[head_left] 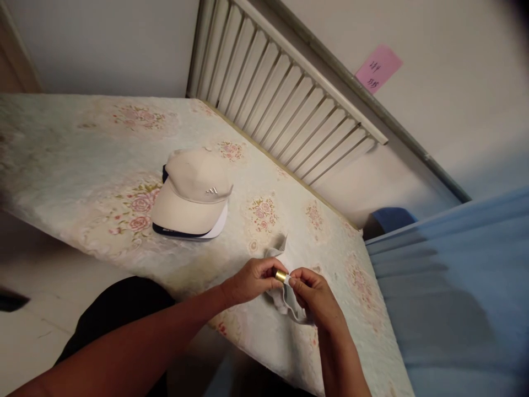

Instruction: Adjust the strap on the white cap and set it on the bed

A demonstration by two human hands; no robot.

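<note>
My left hand and my right hand meet over the near edge of a floral mattress. Both pinch a grey cap by its strap, where a small gold metal buckle shows between the fingertips. The cap's grey cloth hangs below and behind my fingers, partly hidden by my right hand. A beige cap with a small logo lies further back on the mattress, stacked on a white cap and a dark blue cap whose brims peek out beneath it.
A white slatted headboard runs along the mattress's far side against a pale wall with a pink sticky note. Blue fabric fills the right side. My dark-clothed knee is below the mattress edge, over a light floor.
</note>
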